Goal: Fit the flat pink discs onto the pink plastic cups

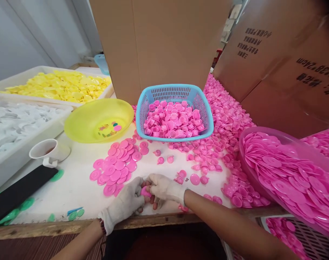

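My left hand (pixel 128 200) and my right hand (pixel 164 187), both in white gloves, meet near the table's front edge. Their fingers are closed together around a small pink plastic toy piece (pixel 146 191), mostly covered, so whether it is a cup or a saucer does not show. Just beyond the left hand lies a loose pile of flat pink toy saucers (pixel 115 166). Past the right hand are a few small pink toy cups (pixel 204 180) and a pink disc (pixel 195 179). A blue basket (pixel 175 139) farther back holds many pink toy cups (pixel 173 117).
A pink basin (pixel 245 155) full of saucers stands at right, beside a large heap of pink cups (pixel 226 115). At left are a yellow bowl (pixel 80 124), a white mug (pixel 60 151) with dark liquid, a black bar (pixel 26 191) and white trays (pixel 58 112). Cardboard boxes (pixel 164 43) rise behind.
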Motion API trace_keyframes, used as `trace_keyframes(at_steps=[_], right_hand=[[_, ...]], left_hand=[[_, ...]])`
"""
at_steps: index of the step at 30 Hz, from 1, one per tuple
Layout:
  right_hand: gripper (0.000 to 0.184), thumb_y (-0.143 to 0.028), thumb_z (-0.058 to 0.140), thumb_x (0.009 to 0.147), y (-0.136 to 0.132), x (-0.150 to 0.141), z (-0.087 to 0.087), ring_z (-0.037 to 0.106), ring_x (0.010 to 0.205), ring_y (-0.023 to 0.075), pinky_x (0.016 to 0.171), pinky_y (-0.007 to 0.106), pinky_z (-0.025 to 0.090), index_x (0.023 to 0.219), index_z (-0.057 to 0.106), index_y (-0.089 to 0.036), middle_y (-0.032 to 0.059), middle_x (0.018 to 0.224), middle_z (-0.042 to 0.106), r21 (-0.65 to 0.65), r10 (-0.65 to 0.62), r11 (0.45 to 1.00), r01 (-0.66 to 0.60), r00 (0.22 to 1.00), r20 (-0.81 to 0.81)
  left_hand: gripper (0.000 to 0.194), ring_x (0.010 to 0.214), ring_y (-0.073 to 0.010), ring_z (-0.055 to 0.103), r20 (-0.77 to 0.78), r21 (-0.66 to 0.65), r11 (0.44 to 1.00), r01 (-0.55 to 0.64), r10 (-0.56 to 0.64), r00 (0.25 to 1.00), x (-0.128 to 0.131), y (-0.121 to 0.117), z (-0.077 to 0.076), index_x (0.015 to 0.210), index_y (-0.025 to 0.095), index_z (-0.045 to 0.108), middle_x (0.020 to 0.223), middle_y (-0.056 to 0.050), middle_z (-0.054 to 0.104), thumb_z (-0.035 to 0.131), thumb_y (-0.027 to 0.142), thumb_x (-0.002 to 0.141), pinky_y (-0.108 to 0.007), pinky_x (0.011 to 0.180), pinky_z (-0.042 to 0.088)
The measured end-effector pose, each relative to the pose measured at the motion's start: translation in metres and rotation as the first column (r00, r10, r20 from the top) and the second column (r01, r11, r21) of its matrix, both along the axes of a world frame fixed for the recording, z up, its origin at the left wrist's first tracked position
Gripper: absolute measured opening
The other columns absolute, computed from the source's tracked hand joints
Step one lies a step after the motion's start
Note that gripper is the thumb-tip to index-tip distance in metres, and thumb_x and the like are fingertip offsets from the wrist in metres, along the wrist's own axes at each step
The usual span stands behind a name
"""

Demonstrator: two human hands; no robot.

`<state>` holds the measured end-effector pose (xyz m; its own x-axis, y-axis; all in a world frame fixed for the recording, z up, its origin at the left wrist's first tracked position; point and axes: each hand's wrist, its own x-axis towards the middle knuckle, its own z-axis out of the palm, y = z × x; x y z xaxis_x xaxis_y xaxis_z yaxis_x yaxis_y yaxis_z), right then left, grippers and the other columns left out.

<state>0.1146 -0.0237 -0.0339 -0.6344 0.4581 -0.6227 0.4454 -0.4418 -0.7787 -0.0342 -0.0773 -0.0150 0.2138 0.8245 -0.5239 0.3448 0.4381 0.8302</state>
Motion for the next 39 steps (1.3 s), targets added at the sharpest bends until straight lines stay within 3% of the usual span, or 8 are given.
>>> trace_keyframes(at_steps=[5,8,9,11,17,24,31,39], right_hand=[[0.007,-0.015,0.049,0.077,0.014,0.012,0.024,0.058,0.044,0.0124,0.04,0.02,0.044,0.081,0.048,-0.02,-0.0029,0.056,0.057,0.273,-0.253,0.903,0.331,0.925,-0.284],[0.018,-0.026,0.035,0.089,0.028,0.027,0.053,0.065,0.079,0.0119,0.066,0.025,0.052,0.106,0.037,-0.027,0.0008,0.098,0.061,0.258,-0.436,0.757,0.601,0.758,-0.486],[0.02,-0.028,0.039,0.088,0.03,0.031,0.06,0.065,0.079,0.013,0.066,0.027,0.052,0.108,0.037,-0.026,0.0017,0.1,0.06,0.198,-0.486,0.691,0.695,0.65,-0.584],[0.019,-0.033,0.045,0.087,0.031,0.033,0.063,0.064,0.067,0.0122,0.057,0.024,0.049,0.103,0.042,-0.024,0.0005,0.089,0.06,0.164,-0.503,0.656,0.736,0.589,-0.633],[0.013,-0.031,0.047,0.086,-0.001,0.01,0.019,0.052,0.05,0.0084,0.048,0.021,0.04,0.089,0.051,-0.019,-0.003,0.067,0.054,0.321,-0.291,0.831,0.455,0.846,-0.446],[0.022,-0.029,0.046,0.087,-0.018,0.009,0.008,0.048,0.062,0.0107,0.059,0.023,0.039,0.069,0.053,-0.018,-0.0016,0.067,0.053,0.604,-0.102,0.752,0.264,0.952,-0.289],[0.01,-0.023,0.066,0.071,-0.027,0.007,0.008,0.045,0.06,0.0099,0.055,0.022,0.036,0.077,0.06,-0.019,-0.0031,0.07,0.052,0.611,0.046,0.789,0.059,0.987,-0.154],[0.013,-0.011,0.051,0.075,-0.026,0.008,0.01,0.038,0.057,0.0082,0.053,0.02,0.031,0.064,0.049,-0.017,-0.0047,0.063,0.045,0.589,0.056,0.8,0.114,0.964,-0.262]], left_hand=[[0.044,0.054,-0.0106,0.057,0.227,0.019,0.993,-0.116,0.108,0.968,-0.009,-0.005,0.001,0.113,0.019,0.038,0.072,0.003,0.058,0.053,0.044,0.08,-0.023,0.05,0.046],[0.044,0.055,-0.0113,0.059,0.213,0.005,0.978,-0.21,0.204,0.956,-0.01,-0.007,-0.001,0.111,0.017,0.04,0.069,0.003,0.056,0.052,0.045,0.081,-0.025,0.052,0.048],[0.044,0.055,-0.0113,0.059,0.223,0.005,0.977,-0.215,0.209,0.952,-0.01,-0.007,-0.002,0.111,0.016,0.04,0.07,0.003,0.056,0.053,0.045,0.08,-0.025,0.053,0.048],[0.045,0.055,-0.0114,0.059,0.245,0.005,0.976,-0.219,0.211,0.946,-0.01,-0.008,-0.002,0.11,0.016,0.041,0.07,0.003,0.056,0.055,0.045,0.078,-0.025,0.052,0.048],[0.043,0.054,-0.0103,0.059,0.235,0.027,0.976,-0.214,0.202,0.951,-0.011,-0.009,-0.007,0.112,0.017,0.042,0.072,0.002,0.057,0.052,0.046,0.082,-0.023,0.05,0.047],[0.041,0.053,-0.0112,0.058,0.216,0.036,0.979,-0.202,0.19,0.958,-0.011,-0.009,-0.006,0.112,0.016,0.041,0.071,0.002,0.058,0.05,0.042,0.082,-0.024,0.05,0.048],[0.036,0.089,-0.0191,0.061,0.08,0.164,0.971,-0.176,0.165,0.983,-0.015,-0.007,-0.003,0.11,0.014,0.051,0.096,-0.006,0.064,0.05,0.031,0.078,-0.031,0.079,0.049],[0.038,0.075,-0.018,0.063,0.114,0.09,0.978,-0.188,0.177,0.978,-0.013,-0.007,-0.001,0.111,0.014,0.048,0.078,-0.002,0.064,0.049,0.033,0.079,-0.03,0.067,0.05]])
